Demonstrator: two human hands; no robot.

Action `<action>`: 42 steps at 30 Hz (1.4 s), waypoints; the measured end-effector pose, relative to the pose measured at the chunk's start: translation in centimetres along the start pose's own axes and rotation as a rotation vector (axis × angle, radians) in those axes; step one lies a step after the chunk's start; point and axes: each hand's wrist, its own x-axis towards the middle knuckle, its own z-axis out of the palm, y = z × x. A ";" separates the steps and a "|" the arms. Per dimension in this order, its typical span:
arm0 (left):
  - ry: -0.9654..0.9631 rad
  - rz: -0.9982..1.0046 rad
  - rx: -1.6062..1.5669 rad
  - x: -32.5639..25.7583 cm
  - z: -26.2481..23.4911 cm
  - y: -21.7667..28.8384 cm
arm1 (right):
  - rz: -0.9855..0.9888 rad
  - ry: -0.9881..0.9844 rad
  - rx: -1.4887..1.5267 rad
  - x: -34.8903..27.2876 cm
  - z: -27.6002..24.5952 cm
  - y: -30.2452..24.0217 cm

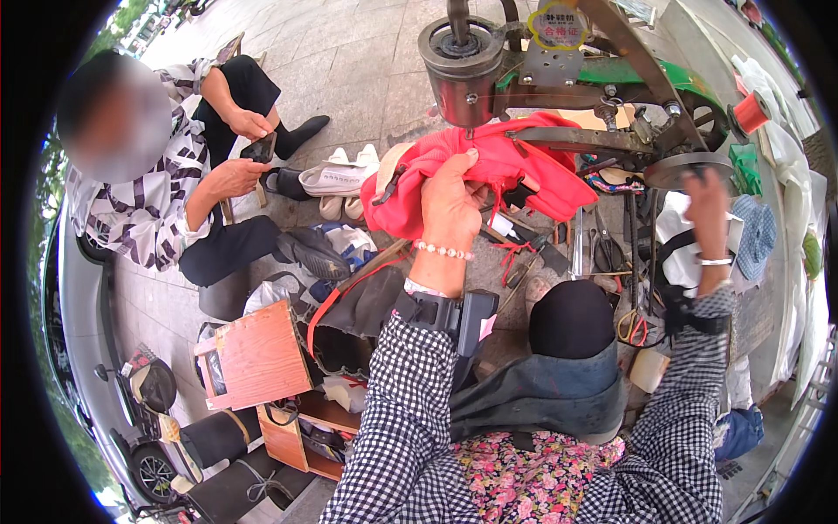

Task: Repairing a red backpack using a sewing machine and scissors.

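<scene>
Under the needle of a hand-cranked sewing machine [463, 70] lies a red fabric article [537, 170] with a pale strap and dark clips; its exact kind I cannot make out. My left hand [451, 205], wearing a beaded bracelet, is closed on its near side, thumb on top near the needle. To the right, my right hand [705, 208] grips the rim of the machine's metal handwheel [683, 171]; it is slightly blurred and its fingertips are partly hidden. An orange-red thread spool [751, 113] sits beside the wheel.
On the left a seated person [131, 183] holds a dark phone-like object [259, 147]. White shoes [342, 172] lie near that person. Scissors [608, 249] and other tools lie below the machine. A wooden box [259, 354] stands at lower left. A dark rounded form [572, 319] sits before my lap.
</scene>
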 end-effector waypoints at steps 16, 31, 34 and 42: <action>0.025 0.023 0.026 0.1 0.1 0.2 | -0.383 0.244 -0.172 -0.7 3.8 -1.1; -0.067 -0.044 0.070 1.1 -0.3 0.4 | -0.352 0.102 -0.267 -0.9 4.9 -0.4; -0.049 -0.009 0.058 0.6 0.0 0.7 | 0.002 0.123 0.148 0.5 -3.5 -0.1; -0.004 -0.067 0.060 0.6 1.6 -0.4 | -0.075 -0.151 -0.135 1.0 8.7 13.2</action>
